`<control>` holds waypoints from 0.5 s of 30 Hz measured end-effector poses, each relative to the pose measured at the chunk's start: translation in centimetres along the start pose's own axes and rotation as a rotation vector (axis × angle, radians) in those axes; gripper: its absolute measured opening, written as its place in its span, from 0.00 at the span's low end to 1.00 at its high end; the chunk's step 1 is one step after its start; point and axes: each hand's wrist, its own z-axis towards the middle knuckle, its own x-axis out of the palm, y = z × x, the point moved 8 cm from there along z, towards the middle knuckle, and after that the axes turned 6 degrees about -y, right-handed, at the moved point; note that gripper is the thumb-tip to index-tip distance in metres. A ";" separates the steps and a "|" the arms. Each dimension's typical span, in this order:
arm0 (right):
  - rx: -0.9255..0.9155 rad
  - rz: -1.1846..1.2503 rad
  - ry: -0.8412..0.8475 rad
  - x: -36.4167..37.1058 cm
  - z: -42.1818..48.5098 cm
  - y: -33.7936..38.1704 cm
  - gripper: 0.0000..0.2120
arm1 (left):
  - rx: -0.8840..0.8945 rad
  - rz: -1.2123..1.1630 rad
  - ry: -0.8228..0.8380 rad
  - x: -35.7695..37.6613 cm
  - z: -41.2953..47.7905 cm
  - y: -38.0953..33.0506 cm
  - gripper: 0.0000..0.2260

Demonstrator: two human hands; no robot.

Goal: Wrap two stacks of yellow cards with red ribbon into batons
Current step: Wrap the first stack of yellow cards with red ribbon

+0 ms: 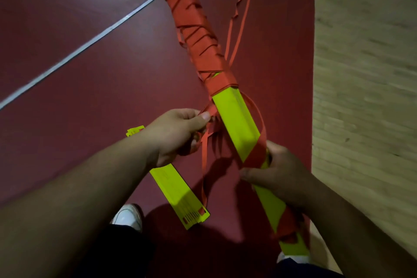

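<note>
A long stack of yellow cards (234,119) runs diagonally from top centre to bottom right. Red ribbon (198,36) covers its upper half in tight, uneven turns. A loose loop of ribbon arcs around the bare yellow middle. My left hand (178,133) pinches the ribbon end just left of the stack. My right hand (277,171) grips the stack lower down, over a diagonal ribbon band. A second, unwrapped stack of yellow cards (178,194) lies on the floor under my left forearm.
The floor is dark red (90,74) with a pale line crossing it diagonally. A light brick-patterned strip (365,74) runs down the right side. Loose ribbon strands trail at the top right. A white shoe (128,216) shows at the bottom.
</note>
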 end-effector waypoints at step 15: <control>-0.100 -0.378 -0.211 -1.0 0.3 0.3 0.13 | 0.248 0.101 -0.119 -0.2 -0.8 -2.8 0.19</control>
